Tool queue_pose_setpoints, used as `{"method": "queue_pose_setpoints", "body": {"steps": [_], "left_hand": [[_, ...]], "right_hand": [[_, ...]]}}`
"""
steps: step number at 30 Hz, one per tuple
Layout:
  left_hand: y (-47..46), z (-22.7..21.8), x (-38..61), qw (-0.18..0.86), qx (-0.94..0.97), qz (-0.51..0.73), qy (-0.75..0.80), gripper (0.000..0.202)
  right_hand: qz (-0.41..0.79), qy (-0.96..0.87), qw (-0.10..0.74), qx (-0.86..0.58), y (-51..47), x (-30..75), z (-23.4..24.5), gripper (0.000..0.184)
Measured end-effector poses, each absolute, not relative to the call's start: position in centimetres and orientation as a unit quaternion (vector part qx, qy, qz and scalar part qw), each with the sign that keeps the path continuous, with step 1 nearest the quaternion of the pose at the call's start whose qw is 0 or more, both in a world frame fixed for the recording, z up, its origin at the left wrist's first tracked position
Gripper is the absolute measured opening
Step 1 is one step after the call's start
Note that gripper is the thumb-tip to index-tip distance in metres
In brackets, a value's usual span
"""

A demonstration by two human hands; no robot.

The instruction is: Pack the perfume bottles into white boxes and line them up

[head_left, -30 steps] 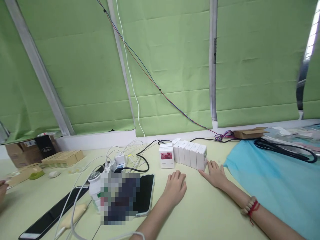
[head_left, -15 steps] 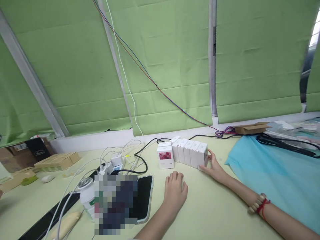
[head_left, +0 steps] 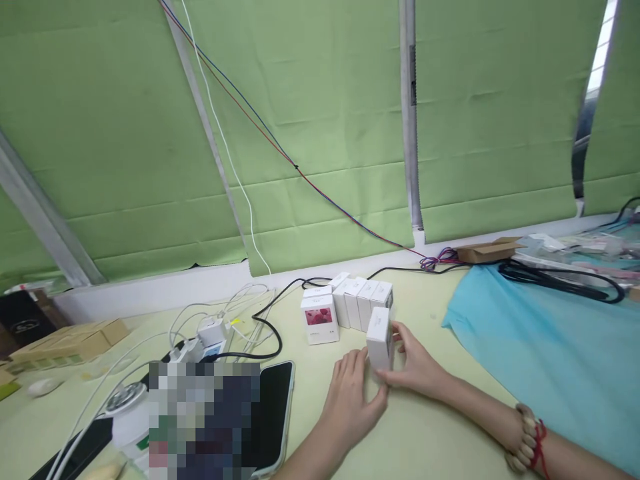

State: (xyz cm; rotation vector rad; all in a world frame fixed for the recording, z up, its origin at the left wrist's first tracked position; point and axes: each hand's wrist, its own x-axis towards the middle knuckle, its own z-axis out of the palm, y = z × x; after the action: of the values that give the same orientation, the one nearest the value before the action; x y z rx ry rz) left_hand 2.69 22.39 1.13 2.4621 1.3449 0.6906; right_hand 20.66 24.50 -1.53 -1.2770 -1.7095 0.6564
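A small white box (head_left: pixel 379 339) stands tilted slightly between my hands, in front of the other boxes. My right hand (head_left: pixel 417 363) grips it from the right, thumb at its lower front edge and fingers along its far side. Close to its left edge is my left hand (head_left: pixel 350 393), fingers and thumb apart; whether the fingertips touch the box I cannot tell. Behind stands a row of similar white boxes (head_left: pixel 353 303). To their left, another white box (head_left: pixel 320 320) faces me with a pink-red picture, one more box behind it.
A phone (head_left: pixel 274 413) lies left of my left hand, beside a blurred-out patch. White chargers and cables (head_left: pixel 210 333) and a white bottle (head_left: pixel 127 420) are farther left. Blue sheeting (head_left: pixel 545 360) covers the right side. An open cardboard box (head_left: pixel 487 250) and coiled black cable (head_left: pixel 560 280) lie behind.
My right hand has taken the nearest box off the row and drawn it toward me. My left hand has come near it, its thumb spread. The view has shifted right.
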Motion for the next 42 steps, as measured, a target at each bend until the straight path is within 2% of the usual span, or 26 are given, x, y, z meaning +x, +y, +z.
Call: {"method": "queue_pose_setpoints", "body": {"steps": [4, 8, 11, 15, 20, 25, 30, 42], "left_hand": [[22.4, 1.3, 2.7, 0.137, 0.860, 0.216, 0.442, 0.034], [22.5, 1.3, 2.7, 0.120, 0.862, 0.199, 0.451, 0.027], [22.6, 1.0, 2.7, 0.095, 0.863, 0.187, 0.460, 0.026], [22.5, 0.4, 2.7, 0.055, 0.851, 0.201, 0.481, 0.027], [22.5, 0.0, 2.7, 0.038, 0.848, 0.211, 0.485, 0.026], [22.5, -0.1, 2.7, 0.029, 0.849, 0.218, 0.479, 0.025], [22.6, 0.0, 2.7, 0.024, 0.850, 0.216, 0.480, 0.024], [22.5, 0.0, 2.6, 0.023, 0.851, 0.218, 0.476, 0.023]], "right_hand": [[0.273, -0.715, 0.400, -0.504, 23.5, 20.3, -0.7, 0.086], [0.247, -0.683, 0.397, -0.560, 23.6, 20.2, -0.1, 0.077], [0.224, -0.635, 0.425, -0.605, 24.2, 20.5, -0.3, 0.071], [0.191, -0.549, 0.493, -0.647, 25.7, 21.8, -1.6, 0.072], [0.207, -0.505, 0.564, -0.619, 27.4, 23.6, -2.7, 0.085], [0.260, -0.508, 0.583, -0.578, 27.7, 24.1, -2.8, 0.093], [0.297, -0.523, 0.566, -0.564, 27.2, 23.8, -2.3, 0.102], [0.225, -0.515, 0.563, -0.606, 27.4, 24.3, -2.3, 0.078]]}}
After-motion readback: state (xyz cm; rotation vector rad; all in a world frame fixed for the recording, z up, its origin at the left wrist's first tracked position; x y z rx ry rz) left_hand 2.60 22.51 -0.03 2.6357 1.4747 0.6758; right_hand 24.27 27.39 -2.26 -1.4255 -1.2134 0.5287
